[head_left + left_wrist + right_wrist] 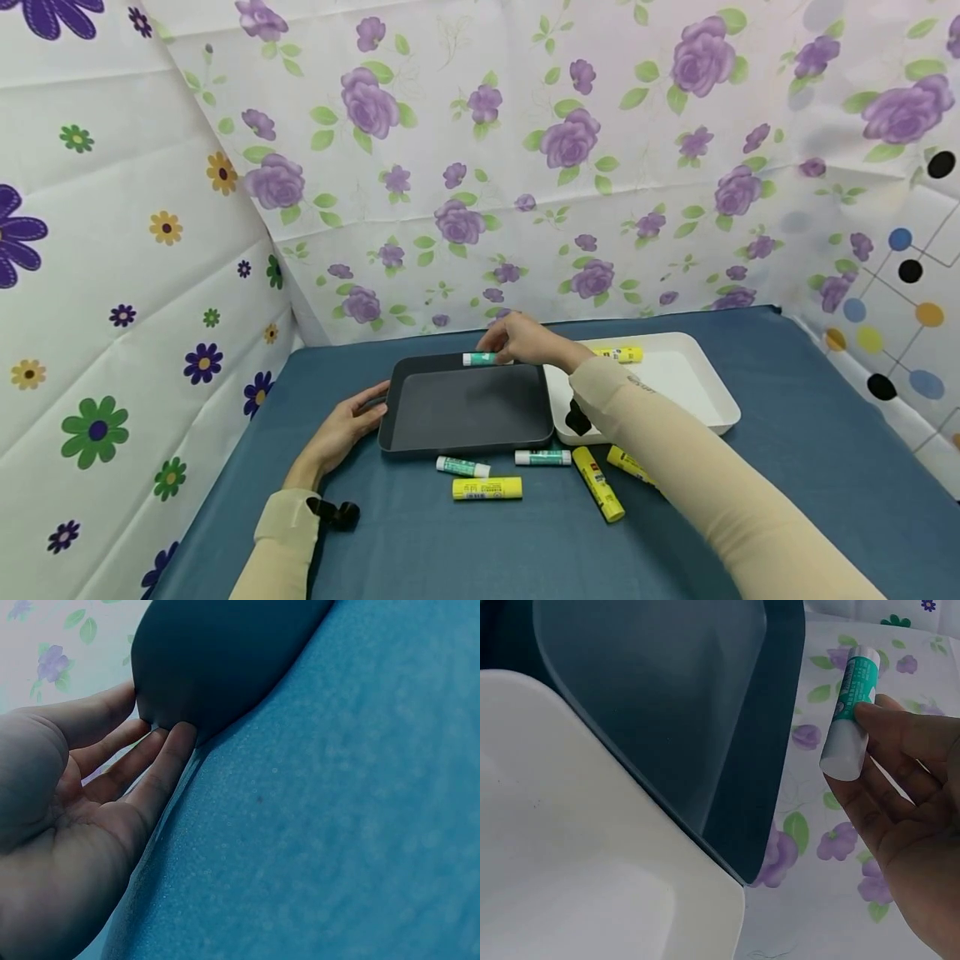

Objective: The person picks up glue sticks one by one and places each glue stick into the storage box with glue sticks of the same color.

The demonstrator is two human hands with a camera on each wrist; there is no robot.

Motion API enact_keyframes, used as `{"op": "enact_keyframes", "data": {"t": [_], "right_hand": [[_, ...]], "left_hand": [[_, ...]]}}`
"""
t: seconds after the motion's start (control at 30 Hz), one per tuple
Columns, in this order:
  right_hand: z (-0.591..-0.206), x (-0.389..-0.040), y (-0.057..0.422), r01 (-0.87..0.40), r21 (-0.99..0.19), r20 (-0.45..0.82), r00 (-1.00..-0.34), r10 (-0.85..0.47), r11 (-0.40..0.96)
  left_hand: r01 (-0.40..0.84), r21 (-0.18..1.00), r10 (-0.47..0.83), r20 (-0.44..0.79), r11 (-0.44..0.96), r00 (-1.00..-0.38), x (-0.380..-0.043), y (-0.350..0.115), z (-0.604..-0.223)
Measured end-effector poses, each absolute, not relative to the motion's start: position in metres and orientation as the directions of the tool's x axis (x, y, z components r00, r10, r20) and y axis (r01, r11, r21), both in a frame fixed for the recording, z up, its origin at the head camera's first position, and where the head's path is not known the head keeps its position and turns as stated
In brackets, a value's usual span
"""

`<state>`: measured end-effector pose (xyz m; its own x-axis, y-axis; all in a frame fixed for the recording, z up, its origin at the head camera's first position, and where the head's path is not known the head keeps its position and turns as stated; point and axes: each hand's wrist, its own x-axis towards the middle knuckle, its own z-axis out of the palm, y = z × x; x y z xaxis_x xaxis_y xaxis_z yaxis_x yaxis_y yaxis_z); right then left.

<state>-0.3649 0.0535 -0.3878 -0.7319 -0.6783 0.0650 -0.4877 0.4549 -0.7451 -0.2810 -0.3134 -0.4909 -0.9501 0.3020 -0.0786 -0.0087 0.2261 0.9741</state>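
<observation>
A white glue stick with a green label point(478, 359) is pinched between the thumb and fingers of my right hand point(525, 340). In the head view it appears at the far rim of the dark grey tray point(472, 408); the right wrist view shows the glue stick point(852, 712) held apart from the tray wall point(757, 735). My left hand point(341, 429) touches the tray's left side with its fingertips, fingers mostly extended. The left wrist view has the thumb and fingers of that hand point(97, 780) against the tray corner point(202, 667).
A white tray point(693, 375) adjoins the grey one, with a yellow glue stick point(626, 355) in it, partly behind my right arm. In front lie green-labelled glue sticks point(543, 457) point(462, 467) and yellow glue sticks point(487, 488) point(597, 484) point(630, 465). Patterned cloth hangs behind the table.
</observation>
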Motion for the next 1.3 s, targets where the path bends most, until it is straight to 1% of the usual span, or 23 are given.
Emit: {"op": "enact_keyframes", "data": {"t": [0.23,0.53,0.8,1.17,1.3], "right_hand": [[-0.394,-0.366,0.049,-0.468,-0.754,0.051,-0.741,-0.669,0.460],[-0.403,-0.367,0.043,-0.479,-0.740,0.047,-0.737,-0.674,0.472],[-0.410,-0.370,0.036,-0.453,-0.701,0.012,-0.779,-0.627,0.550],[-0.419,-0.376,0.023,-0.492,-0.625,-0.002,-0.775,-0.632,0.606],[-0.422,-0.377,0.021,-0.488,-0.618,-0.005,-0.781,-0.624,0.616]], "left_hand": [[-0.002,0.976,0.304,-0.069,0.216,-0.950,-0.282,-0.315,-0.492],[-0.004,0.978,0.311,-0.070,0.208,-0.948,-0.280,-0.316,-0.492],[-0.019,0.976,0.294,-0.084,0.217,-0.952,-0.282,-0.316,-0.492],[-0.019,0.977,0.297,-0.082,0.211,-0.951,-0.284,-0.319,-0.491],[-0.015,0.979,0.306,-0.079,0.205,-0.949,-0.284,-0.321,-0.491]]}}
